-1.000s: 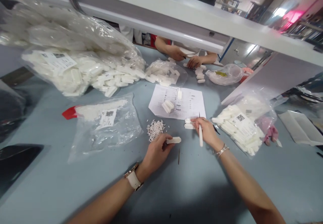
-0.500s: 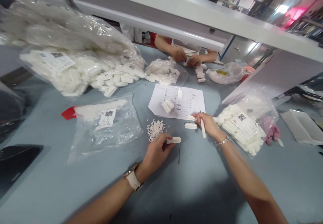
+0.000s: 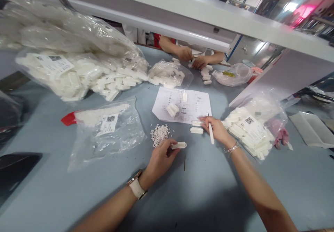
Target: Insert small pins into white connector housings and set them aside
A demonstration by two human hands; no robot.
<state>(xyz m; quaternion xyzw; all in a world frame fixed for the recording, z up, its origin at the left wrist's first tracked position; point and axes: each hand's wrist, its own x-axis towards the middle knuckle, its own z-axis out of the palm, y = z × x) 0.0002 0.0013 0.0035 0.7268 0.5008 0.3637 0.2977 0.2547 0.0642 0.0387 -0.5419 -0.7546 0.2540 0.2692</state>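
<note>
Pinched between the thumb and fingers of my left hand (image 3: 164, 155) is a white connector housing (image 3: 179, 145), its rows of small holes facing up. A heap of tiny white pieces (image 3: 159, 134) lies just beyond that hand. My right hand (image 3: 217, 129) is closed around a slim white-handled tool (image 3: 211, 134) with a thin dark tip pointing away. Its fingertips also reach the end of a white housing (image 3: 196, 123) on the table; whether they grip it I cannot tell. Another white housing (image 3: 196, 130) lies close in front of that one.
A printed sheet (image 3: 193, 111) bears several white housings. Bags of white parts stand at the left (image 3: 70, 75) and right (image 3: 250, 127). A flat clear bag (image 3: 122, 134) lies left, with a red piece (image 3: 69, 118). A co-worker's hands (image 3: 193, 58) work opposite, below a shelf beam.
The whole view has shifted slightly. The housing at my right fingertips now lies nearly parallel to the one in front of it. My left hand has hardly moved.
</note>
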